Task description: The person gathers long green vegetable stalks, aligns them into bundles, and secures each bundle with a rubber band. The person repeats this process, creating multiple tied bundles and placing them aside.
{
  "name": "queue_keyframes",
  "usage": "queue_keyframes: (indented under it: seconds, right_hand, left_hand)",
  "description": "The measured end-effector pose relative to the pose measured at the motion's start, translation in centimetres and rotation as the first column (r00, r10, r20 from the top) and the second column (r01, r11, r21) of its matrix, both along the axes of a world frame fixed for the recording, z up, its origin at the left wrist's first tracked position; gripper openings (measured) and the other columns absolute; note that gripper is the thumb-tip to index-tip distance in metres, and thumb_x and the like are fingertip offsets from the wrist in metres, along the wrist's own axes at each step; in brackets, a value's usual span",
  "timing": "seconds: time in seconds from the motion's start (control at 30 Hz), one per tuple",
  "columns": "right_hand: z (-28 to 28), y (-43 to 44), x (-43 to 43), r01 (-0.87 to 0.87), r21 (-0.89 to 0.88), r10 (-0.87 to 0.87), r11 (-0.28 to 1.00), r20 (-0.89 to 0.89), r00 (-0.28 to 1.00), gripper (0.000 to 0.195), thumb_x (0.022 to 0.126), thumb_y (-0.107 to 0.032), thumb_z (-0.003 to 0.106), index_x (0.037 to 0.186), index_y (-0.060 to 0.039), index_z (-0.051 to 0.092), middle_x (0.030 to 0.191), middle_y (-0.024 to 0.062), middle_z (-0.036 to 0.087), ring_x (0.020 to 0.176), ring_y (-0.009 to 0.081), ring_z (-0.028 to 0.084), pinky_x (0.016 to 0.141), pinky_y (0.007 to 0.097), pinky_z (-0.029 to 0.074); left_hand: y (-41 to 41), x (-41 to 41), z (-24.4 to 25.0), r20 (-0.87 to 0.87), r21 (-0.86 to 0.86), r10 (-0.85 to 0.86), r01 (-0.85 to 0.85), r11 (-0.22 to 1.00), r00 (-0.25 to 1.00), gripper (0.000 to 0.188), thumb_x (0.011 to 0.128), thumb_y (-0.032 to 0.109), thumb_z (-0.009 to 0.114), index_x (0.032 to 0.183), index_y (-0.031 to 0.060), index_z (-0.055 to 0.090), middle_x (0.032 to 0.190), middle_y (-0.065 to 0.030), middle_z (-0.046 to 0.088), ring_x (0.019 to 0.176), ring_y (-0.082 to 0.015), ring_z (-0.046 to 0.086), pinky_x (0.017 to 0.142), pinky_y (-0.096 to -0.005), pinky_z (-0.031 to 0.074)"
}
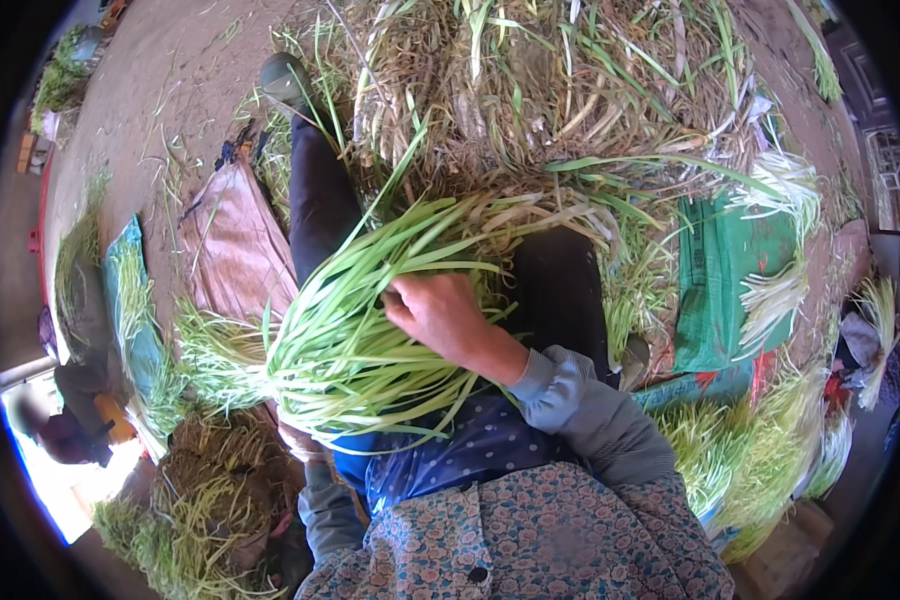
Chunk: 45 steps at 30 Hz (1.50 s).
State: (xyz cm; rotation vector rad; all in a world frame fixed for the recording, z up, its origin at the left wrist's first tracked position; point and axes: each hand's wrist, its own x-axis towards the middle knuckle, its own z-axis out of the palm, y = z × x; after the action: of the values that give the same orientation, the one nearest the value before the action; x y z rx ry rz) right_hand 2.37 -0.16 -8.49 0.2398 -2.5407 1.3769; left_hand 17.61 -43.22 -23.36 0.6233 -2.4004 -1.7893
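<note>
A bunch of long flat green leaf stalks, like garlic chives (pixel 375 337), lies fanned out across my lap, over a blue polka-dot apron (pixel 457 442). My right hand (pixel 435 311) is over the leaves with its fingers curled; whether a leaf is pinched between them cannot be told. At the bunch's gathered left end, my left hand (pixel 300 441) is mostly hidden beneath the leaves and appears to grip them. A large heap of dry and green stalks (pixel 480 97) lies in front of my knees.
On the left are a pinkish cloth sack (pixel 236 244) and a pile of trimmed stalks (pixel 217 487). On the right, a green woven sack (pixel 735 277) bears pale bundles, with more bundles (pixel 765 442) below it. Another person (pixel 67 427) is at the far left.
</note>
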Motion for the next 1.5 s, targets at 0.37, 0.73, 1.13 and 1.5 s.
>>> queue_keyframes:
  seconds: [0.37, 0.73, 1.13, 1.5]
  right_hand:
    - [-1.9, 10.4, -0.5, 0.571, -0.190, -0.477, 0.798, 0.379, 0.793, 0.027, 0.084, -0.010, 0.064, 0.110, -0.0064, 0.055, 0.078, 0.0087, 0.066, 0.064, 0.0161, 0.062, 0.054, 0.0267, 0.050]
    - [5.8, 8.6, 3.4, -0.240, 0.121, 0.247, 0.963, -0.053, 0.967, 0.024, 0.080, -0.007, 0.064, 0.104, -0.0054, 0.065, 0.073, 0.0066, 0.063, 0.055, 0.0152, 0.060, 0.047, 0.0264, 0.051]
    - [0.7, 10.1, 2.8, 0.188, -0.228, -0.180, 0.955, 0.059, 0.982, 0.004, 0.084, -0.005, 0.056, 0.087, -0.0029, 0.055, 0.068, 0.0027, 0.057, 0.050, 0.0110, 0.056, 0.042, 0.0236, 0.045]
    - [1.6, 12.6, 3.6, 0.413, -0.549, -0.244, 0.727, 0.356, 0.902, 0.009, 0.089, -0.005, 0.059, 0.096, 0.0005, 0.059, 0.078, 0.0031, 0.061, 0.069, 0.0064, 0.057, 0.058, 0.0212, 0.049]
  left_hand:
    - [2.3, -1.1, 1.1, -0.050, 0.115, 0.057, -0.051, 0.992, 0.997, 0.041, 0.082, 0.001, 0.062, 0.122, -0.0013, 0.052, 0.111, -0.0111, 0.062, 0.092, -0.0187, 0.062, 0.081, -0.0308, 0.052]
    - [1.5, -1.2, 1.6, -0.056, 0.073, 0.010, -0.006, 0.997, 0.998, 0.059, 0.071, 0.006, 0.075, 0.123, 0.0006, 0.050, 0.110, -0.0102, 0.062, 0.093, -0.0192, 0.062, 0.080, -0.0322, 0.052]
    - [1.9, -0.7, 1.0, -0.017, 0.252, 0.048, -0.042, 0.967, 0.999, 0.040, 0.091, 0.013, 0.050, 0.129, -0.0011, 0.047, 0.119, -0.0127, 0.058, 0.101, -0.0210, 0.059, 0.087, -0.0336, 0.049]
    - [0.9, -0.7, 2.2, -0.026, 0.053, 0.041, -0.040, 0.998, 0.999, 0.041, 0.090, 0.025, 0.052, 0.123, -0.0002, 0.052, 0.109, -0.0120, 0.063, 0.089, -0.0194, 0.064, 0.068, -0.0294, 0.055]
